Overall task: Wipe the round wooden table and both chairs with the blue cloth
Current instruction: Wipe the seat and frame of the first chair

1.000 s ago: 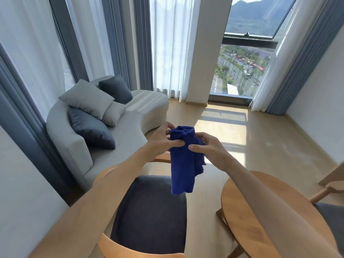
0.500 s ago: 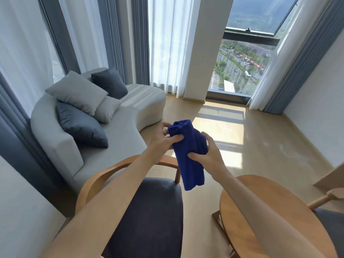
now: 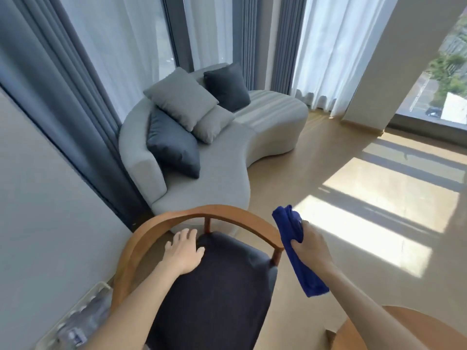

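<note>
The blue cloth [image 3: 297, 251] is bunched into a long roll held in the air, its long axis running from an upper end beside the end of the chair's wooden backrest rail down and to the right, where its free lower end hangs above the floor. The right hand [image 3: 312, 246] grips it round the upper middle, fingers curled about the roll from the right side, so that a short stub stands above the hand and a longer tail hangs below it. The cloth is just right of the chair [image 3: 209, 289], not touching the seat.

The left hand [image 3: 184, 251] lies flat on the back left part of the dark seat cushion, fingers straight and slightly spread, holding nothing, pointing toward the curved rail.

The round wooden bench [image 3: 394, 329] shows only as an edge at the lower right, under the right forearm. Behind the chair stands a grey curved sofa [image 3: 222, 170] with four cushions.
</note>
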A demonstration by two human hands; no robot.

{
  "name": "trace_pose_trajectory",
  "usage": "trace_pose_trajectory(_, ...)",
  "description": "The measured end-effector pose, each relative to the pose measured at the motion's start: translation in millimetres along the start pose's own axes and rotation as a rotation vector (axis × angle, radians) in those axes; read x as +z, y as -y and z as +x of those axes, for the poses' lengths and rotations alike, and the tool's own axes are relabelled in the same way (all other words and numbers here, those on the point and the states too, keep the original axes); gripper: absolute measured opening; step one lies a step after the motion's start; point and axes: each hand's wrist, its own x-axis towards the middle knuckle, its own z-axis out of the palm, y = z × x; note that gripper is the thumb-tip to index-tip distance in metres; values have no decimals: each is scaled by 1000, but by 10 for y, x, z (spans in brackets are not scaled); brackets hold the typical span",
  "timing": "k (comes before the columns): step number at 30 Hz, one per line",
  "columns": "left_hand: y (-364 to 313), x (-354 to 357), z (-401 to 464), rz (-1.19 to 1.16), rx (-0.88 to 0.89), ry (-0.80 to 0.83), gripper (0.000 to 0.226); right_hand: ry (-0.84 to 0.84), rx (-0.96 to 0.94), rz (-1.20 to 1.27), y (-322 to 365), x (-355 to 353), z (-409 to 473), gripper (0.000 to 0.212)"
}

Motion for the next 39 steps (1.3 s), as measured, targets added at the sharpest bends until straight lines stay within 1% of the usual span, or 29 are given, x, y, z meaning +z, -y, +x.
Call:
trace_pose_trajectory(4, 137, 351, -140, 77, -92, 78, 60, 93, 9, -63, -138, 228, 221, 22)
trace_pose_trajectory(9, 89, 495, -208, 85, -164, 89, 56, 157, -14, -130, -153, 473, 329, 28)
trace_pose_trajectory(13, -145, 445, -112, 22, -140, 55, 57, 187, -43, -200, -79, 526, 342, 30)
trace_pose_trajectory(18, -370, 400, 169, -31, -81, -35, 56, 172, -72, -225, -74, 565, 395, 36)
trace_pose_trajectory(21, -414, 423, 265, -51, -90, -44, 55, 208, -103, -250, -103, 614, 506, 40)
trace_pose_trajectory(23, -413, 420, 346, -73, -109, -48, 55, 229, -141, -277, -111, 666, 640, 40)
trace_pose_trajectory(26, -414, 433, 516, -80, -152, -73, 54, 243, -264, -358, -175, 800, 915, 37)
trace_pose_trajectory(28, -438, 464, 687, -88, -199, -93, 53, 233, -384, -443, -272, 934, 1122, 37)
trace_pose_trajectory(32, -628, 589, 1162, -120, -296, -59, 55, 382, -623, -700, -502, 1207, 1556, 50)
trace_pose_trajectory(34, -781, 655, 1412, -144, -316, -11, 55, 420, -706, -674, -652, 1264, 1751, 51)
trace_pose_trajectory(37, -1016, 736, 1741, -172, -334, 34, 56, 489, -883, -597, -869, 1282, 1953, 57)
trace_pose_trajectory(39, -1126, 770, 1915, -176, -329, 44, 56, 510, -931, -555, -951, 1336, 1985, 65)
